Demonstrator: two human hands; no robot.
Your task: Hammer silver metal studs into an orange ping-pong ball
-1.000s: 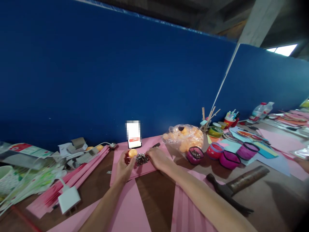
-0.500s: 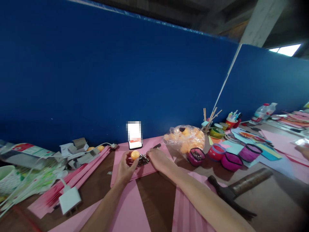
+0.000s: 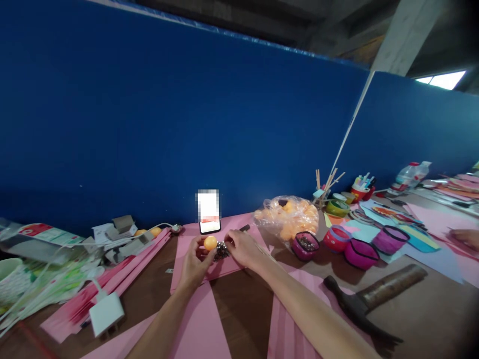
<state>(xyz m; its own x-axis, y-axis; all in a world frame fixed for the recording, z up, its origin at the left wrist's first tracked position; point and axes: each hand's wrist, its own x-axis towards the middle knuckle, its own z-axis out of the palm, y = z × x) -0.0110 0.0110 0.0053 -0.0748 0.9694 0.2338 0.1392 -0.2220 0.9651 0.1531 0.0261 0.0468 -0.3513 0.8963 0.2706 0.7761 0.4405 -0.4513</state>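
My left hand [image 3: 195,262] is closed around a smooth orange ball [image 3: 210,243], which looks like a ping-pong ball. Against its right side sits a cluster of small shiny silver and dark metal pieces [image 3: 222,251], too small to make out singly. My right hand [image 3: 241,248] has its fingertips pinched together at the right edge of that cluster; whatever is between them is hidden. Both hands are above a pink sheet [image 3: 183,234]. Behind them a lit phone [image 3: 210,225] leans upright against the blue partition.
To the right are a clear bag of orange balls [image 3: 288,217], a purple container [image 3: 306,245] of small metal pieces, a magenta container [image 3: 361,254] and a hammer [image 3: 364,304]. A white charger [image 3: 107,314] lies at left. Another person's hand [image 3: 464,239] shows at the right edge.
The view has shifted slightly. My right fingertips have moved a little at the metal cluster, while my left hand keeps its hold on the ball.
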